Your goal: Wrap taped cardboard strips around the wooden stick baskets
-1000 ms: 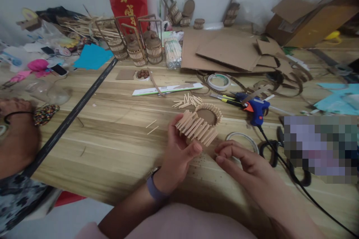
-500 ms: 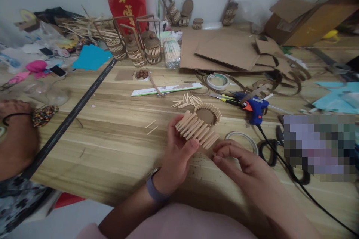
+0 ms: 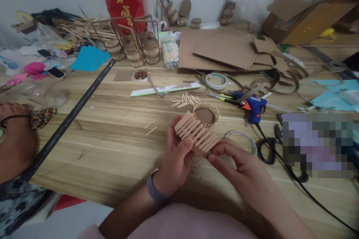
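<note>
My left hand [image 3: 179, 153] is wrapped round a small piece made of a row of pale wooden sticks [image 3: 196, 132] on a brown cardboard base, thumb across its front. The thumb and fingers of my right hand [image 3: 232, 157] pinch the lower right edge of the same piece. Just behind it on the table sits a round cardboard disc ringed with upright sticks [image 3: 206, 115]. Short loose sticks [image 3: 186, 100] lie beyond, and two more [image 3: 151, 130] lie to the left.
A blue glue gun [image 3: 254, 108] with a black cable, a tape ring [image 3: 244, 138] and black-handled scissors [image 3: 266, 151] are at the right. Small baskets [image 3: 151, 50] and cardboard sheets [image 3: 221, 50] stand behind. Another person's arm [image 3: 19, 142] rests at the left.
My right hand has moved slightly left and now touches the stick piece at its right edge. My left thumb has shifted a little left on it.
</note>
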### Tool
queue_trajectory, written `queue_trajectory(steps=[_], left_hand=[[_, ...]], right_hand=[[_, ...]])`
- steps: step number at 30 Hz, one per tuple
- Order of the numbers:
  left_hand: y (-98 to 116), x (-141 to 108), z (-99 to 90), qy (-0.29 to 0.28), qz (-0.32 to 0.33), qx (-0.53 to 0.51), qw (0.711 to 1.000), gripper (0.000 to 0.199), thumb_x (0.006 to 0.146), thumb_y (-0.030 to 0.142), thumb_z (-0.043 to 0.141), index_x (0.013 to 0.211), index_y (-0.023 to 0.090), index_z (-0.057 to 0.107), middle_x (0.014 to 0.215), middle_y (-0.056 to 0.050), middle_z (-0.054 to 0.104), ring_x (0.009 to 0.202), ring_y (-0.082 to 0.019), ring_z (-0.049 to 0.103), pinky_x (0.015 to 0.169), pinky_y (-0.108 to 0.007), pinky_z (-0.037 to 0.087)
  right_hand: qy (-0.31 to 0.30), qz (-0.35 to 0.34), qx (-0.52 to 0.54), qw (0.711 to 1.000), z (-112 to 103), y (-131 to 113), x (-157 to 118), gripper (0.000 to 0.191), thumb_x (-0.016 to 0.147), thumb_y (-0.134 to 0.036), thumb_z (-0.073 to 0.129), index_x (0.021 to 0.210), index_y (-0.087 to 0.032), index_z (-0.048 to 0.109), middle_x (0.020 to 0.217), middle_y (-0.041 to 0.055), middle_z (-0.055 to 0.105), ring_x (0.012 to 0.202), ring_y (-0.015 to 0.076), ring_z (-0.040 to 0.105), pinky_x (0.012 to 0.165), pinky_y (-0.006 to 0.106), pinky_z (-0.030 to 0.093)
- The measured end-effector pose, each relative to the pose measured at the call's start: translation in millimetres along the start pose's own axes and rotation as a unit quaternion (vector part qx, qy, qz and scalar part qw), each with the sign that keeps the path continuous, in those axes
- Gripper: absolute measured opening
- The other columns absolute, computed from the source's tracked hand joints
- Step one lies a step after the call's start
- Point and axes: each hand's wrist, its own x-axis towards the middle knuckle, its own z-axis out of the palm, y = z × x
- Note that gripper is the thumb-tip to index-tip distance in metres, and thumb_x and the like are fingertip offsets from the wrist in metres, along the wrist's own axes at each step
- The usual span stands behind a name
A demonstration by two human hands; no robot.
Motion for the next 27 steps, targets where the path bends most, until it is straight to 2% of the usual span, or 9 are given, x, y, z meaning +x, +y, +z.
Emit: queue_trajectory(steps=[14,20,27], left_hand=[[0,-1,1.2,-0.003,-0.007,0.008,1.000,0.055,0.079,0.037,0.076,0.128,0.034,0.050,0.120,-0.001,0.060,0.111,-0.020,0.059,0.101,-0.038,0.046],[1,0,-1.3,0.008,0.029,0.039,0.999,0.053,0.081,0.036,0.075,0.127,0.035,0.049,0.119,-0.001,0.061,0.108,-0.019,0.059,0.098,-0.036,0.047],[2,2,-4.8,0.006,0.060,0.063,0.996,0.054,0.081,0.036,0.075,0.129,0.037,0.049,0.120,0.000,0.061,0.106,-0.019,0.060,0.098,-0.036,0.047]], right_hand=[[0.021,-0.035,-0.010,0.999,3,3,-1,0.022,0.088,-0.041,0.059,0.076,-0.024,0.066,0.087,0.0046,0.068,0.084,0.0199,0.065,0.076,0.032,0.052],[0.030,-0.035,-0.028,0.999,-1,-4,-4,0.022,0.087,-0.039,0.057,0.072,-0.025,0.065,0.089,0.0058,0.068,0.084,0.0207,0.065,0.073,0.032,0.053],[0.024,-0.040,-0.038,0.998,-7,-16,-12,0.023,0.086,-0.040,0.058,0.069,-0.026,0.063,0.082,0.0045,0.066,0.075,0.0194,0.063,0.067,0.032,0.051]])
